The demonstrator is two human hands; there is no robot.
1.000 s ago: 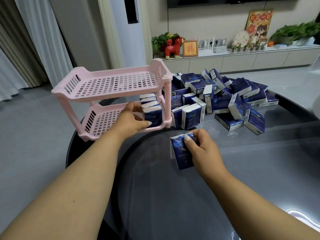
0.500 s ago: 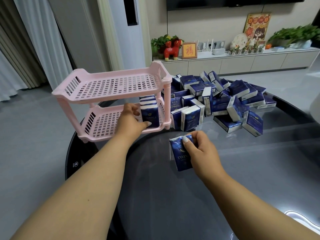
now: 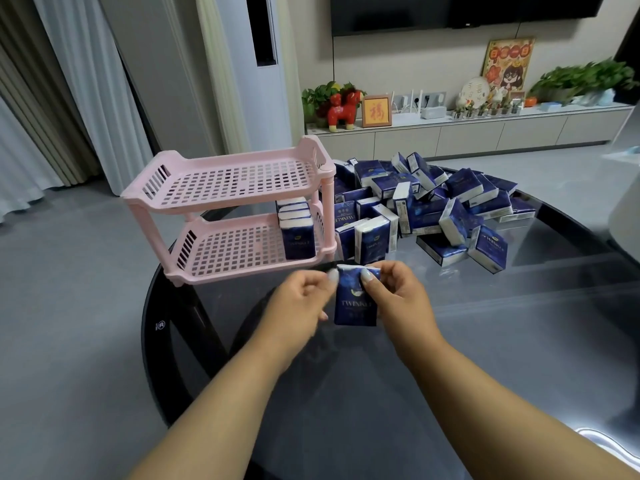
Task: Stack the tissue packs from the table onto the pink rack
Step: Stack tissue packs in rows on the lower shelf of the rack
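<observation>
Above the dark glass worktop [image 3: 485, 341], just in front of the pink rack [image 3: 239, 188], both hands hold 1 tissue pack [image 3: 355, 303] upright between them. The left hand [image 3: 298, 303] pinches its upper left corner and the right hand [image 3: 398, 299] pinches the upper right corner, thumbs on the printed front; the lower part of the pack hangs free. On the lower shelf of the rack, at its right end, a short row of packs [image 3: 296, 230] stands on edge, and the upper shelf has nothing on it. Most of the packs lie in a loose pile [image 3: 433, 206] on the worktop, to the right of the rack and touching it.

The pack looks light and soft, with a thin plastic wrap that is probably a little slippery, so it will bend if it is held only by the corners. I think a better hold is across the 2 broad faces, with thumb on one side and fingers on the other. Then it can slide in upright beside the row without falling.
</observation>
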